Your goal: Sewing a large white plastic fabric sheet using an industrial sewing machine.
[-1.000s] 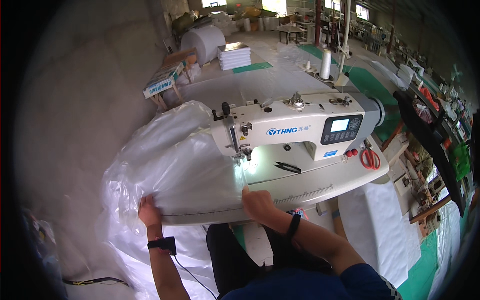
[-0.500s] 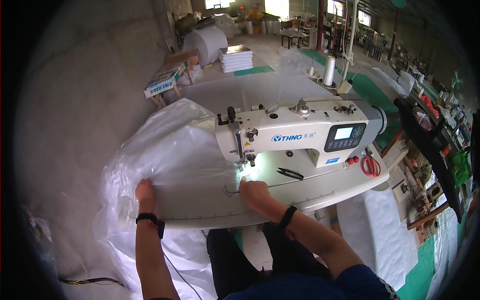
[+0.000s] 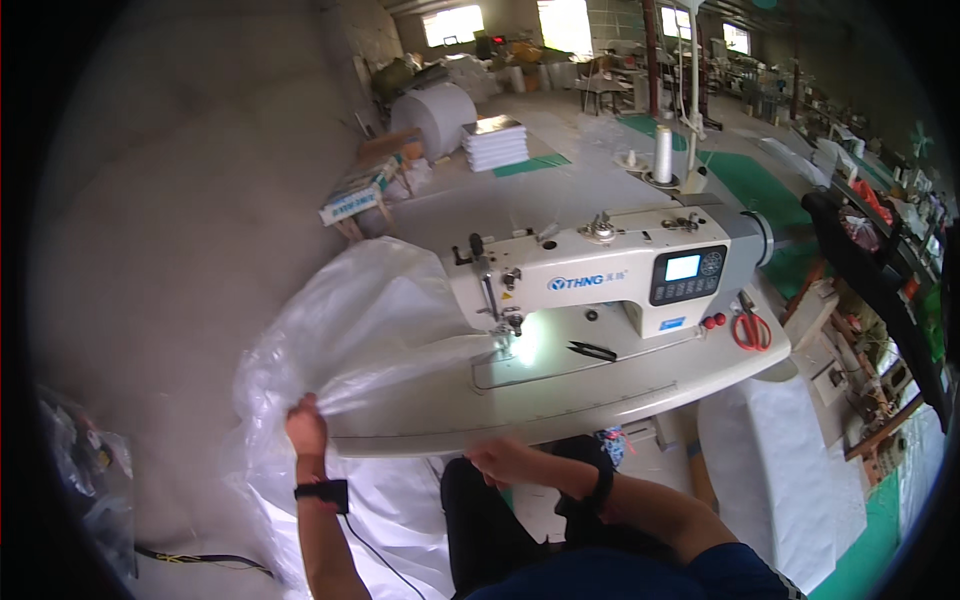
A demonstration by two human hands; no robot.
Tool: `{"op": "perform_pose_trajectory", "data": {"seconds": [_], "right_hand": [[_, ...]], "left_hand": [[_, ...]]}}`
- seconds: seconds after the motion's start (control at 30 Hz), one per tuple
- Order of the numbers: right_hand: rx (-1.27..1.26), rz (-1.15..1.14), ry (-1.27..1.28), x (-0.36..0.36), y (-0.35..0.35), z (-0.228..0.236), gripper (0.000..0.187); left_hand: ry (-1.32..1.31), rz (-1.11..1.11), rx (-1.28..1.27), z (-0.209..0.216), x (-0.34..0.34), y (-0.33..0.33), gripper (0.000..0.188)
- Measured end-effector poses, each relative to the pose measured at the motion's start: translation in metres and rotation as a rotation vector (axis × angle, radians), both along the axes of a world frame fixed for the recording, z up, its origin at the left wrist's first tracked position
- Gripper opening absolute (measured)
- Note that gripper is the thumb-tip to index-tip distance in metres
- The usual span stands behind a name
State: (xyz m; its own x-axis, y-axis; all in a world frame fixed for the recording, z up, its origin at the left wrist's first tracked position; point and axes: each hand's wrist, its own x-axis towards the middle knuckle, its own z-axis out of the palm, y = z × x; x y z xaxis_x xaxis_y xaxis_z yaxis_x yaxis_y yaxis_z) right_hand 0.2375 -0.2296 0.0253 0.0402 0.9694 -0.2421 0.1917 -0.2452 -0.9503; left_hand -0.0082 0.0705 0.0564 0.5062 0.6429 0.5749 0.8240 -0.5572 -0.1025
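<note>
My left hand [image 3: 307, 425] is closed on the edge of a large white translucent plastic sheet [image 3: 370, 300] at the left end of the sewing table. Folds run from that grip toward the needle area of a white sewing machine [image 3: 590, 275], where the sheet narrows to a point by the presser foot. My right hand [image 3: 508, 463] hovers over my lap, just off the table's front edge. Its fingers look curled but are smeared by motion, and whether they hold anything does not show. Black thread snips [image 3: 592, 351] lie on the machine bed, right of the lit needle.
Red-handled scissors [image 3: 751, 331] lie at the right end of the sewing table [image 3: 560, 410]. Behind the machine stands a white thread cone [image 3: 663, 155]. White material [image 3: 765, 460] hangs at the right. A large roll [image 3: 435, 118] and stacked white packs [image 3: 495, 143] stand farther back.
My right hand has drawn back from beside the needle to over my lap. The sheet has risen into folds between my left hand and the machine. The whole view has shifted slightly.
</note>
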Motion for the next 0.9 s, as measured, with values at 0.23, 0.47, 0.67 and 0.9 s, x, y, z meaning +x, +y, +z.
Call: {"op": "perform_pose_trajectory", "data": {"seconds": [0.23, 0.47, 0.67, 0.9], "right_hand": [[0.356, 0.177, -0.17, -0.072, -0.021, -0.047, 0.092], [0.119, 0.026, 0.36, -0.056, -0.086, -0.041, 0.051], [-0.023, -0.323, 1.046, 0.013, -0.204, 0.003, 0.065], [0.142, -0.61, 0.545, 0.052, -0.234, -0.011, 0.05]], "left_hand": [[0.298, -0.648, -0.398, -0.003, 0.03, -0.195, 0.011], [-0.175, -0.763, -1.069, 0.085, 0.056, -0.268, 0.041], [-0.046, 0.561, -0.021, 0.054, -0.025, -0.098, 0.092], [-1.226, 0.18, -1.379, -0.074, -0.106, -0.01, 0.08]]}}
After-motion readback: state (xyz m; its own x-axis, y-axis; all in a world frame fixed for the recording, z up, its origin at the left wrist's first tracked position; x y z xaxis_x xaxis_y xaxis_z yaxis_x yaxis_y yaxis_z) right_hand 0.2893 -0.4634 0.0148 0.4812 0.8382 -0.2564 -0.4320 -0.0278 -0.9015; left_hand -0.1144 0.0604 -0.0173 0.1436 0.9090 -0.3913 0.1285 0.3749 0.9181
